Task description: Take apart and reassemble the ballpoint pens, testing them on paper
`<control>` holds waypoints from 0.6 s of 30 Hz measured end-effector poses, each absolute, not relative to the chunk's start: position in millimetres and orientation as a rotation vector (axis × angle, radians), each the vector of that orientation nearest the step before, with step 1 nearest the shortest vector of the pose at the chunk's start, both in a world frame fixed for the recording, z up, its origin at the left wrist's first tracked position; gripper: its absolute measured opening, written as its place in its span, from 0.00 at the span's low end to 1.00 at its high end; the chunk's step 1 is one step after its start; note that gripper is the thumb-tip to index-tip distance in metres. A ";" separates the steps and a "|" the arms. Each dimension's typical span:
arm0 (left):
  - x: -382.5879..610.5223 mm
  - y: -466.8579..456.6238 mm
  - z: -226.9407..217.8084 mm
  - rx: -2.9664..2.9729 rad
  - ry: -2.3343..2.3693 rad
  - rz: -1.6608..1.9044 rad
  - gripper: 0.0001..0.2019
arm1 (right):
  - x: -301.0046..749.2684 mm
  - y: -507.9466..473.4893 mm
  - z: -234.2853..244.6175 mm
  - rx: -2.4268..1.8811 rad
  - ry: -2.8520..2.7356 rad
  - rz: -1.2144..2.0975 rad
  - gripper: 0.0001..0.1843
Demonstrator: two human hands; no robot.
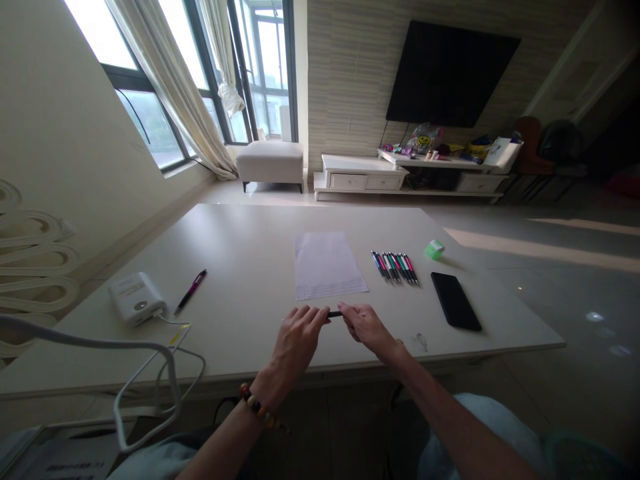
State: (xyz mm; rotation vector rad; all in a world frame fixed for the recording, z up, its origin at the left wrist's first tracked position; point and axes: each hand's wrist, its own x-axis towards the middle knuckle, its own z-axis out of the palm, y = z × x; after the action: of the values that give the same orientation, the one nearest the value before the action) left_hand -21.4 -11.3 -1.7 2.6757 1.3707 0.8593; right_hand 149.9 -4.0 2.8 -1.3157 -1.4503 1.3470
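Between my two hands, just above the front part of the table, is a dark pen (pixel 335 314). My left hand (pixel 301 335) is closed around one end, its fingers hiding much of the pen. The other end is pinched by the fingers of my right hand (pixel 367 328). Only a short black stretch shows between them. Beyond the hands lies a white sheet of paper (pixel 327 261) with lines of writing along its near edge. Several coloured pens (pixel 394 268) lie side by side to the right of the sheet. A single dark and pink pen (pixel 191 292) rests apart on the left.
On the right, a black phone (pixel 455 301) lies below a small green and white item (pixel 435 249). A small clear object (pixel 421 342) is near the front edge. A white power bank (pixel 138 298) with a cable (pixel 145 343) occupies the left of the white table (pixel 240 247).
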 end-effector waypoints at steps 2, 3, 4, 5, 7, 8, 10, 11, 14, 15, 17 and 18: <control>-18.1 -8.8 1.7 2.504 1.389 0.920 0.08 | 153.6 -1.2 4.9 -1.266 -1.409 1.418 0.26; -15.9 -6.8 3.9 2.329 1.418 0.979 0.08 | 156.4 -0.5 7.7 -1.234 -1.425 1.401 0.25; -13.5 -4.2 6.5 2.104 1.433 1.052 0.08 | 159.4 -0.5 11.1 -1.208 -1.460 1.351 0.23; -10.9 -1.2 9.0 1.844 1.408 1.128 0.10 | 161.9 -1.2 14.4 -1.192 -1.506 1.274 0.20; -5.3 5.0 13.4 1.306 1.218 1.236 0.12 | 163.8 -4.3 19.0 -1.185 -1.617 1.091 0.15; -2.3 7.5 14.7 1.073 1.085 1.258 0.13 | 162.7 -6.4 19.8 -1.177 -1.679 1.015 0.18; 4.2 10.6 14.7 0.750 0.850 1.232 0.13 | 157.1 -10.2 19.2 -1.128 -1.779 0.920 0.24; 7.8 11.2 13.5 0.660 0.781 1.204 0.13 | 153.3 -11.5 18.4 -1.092 -1.794 0.888 0.23; 18.5 10.7 6.5 0.582 0.688 1.138 0.12 | 144.1 -10.5 17.9 -1.039 -1.726 0.779 0.13; 21.4 10.5 3.7 0.596 0.681 1.120 0.14 | 143.0 -8.0 18.9 -1.051 -1.675 0.736 0.11; 24.8 10.6 -2.1 0.725 0.743 1.066 0.19 | 145.0 0.7 22.0 -1.109 -1.509 0.655 0.09; 25.0 10.8 -5.2 0.872 0.828 1.026 0.22 | 147.9 6.9 23.8 -1.131 -1.389 0.635 0.09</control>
State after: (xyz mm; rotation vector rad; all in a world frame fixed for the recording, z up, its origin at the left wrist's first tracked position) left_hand 25.0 10.8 -5.2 0.8719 0.8277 1.0261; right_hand 147.9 6.9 23.8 -1.1306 -1.3887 0.6350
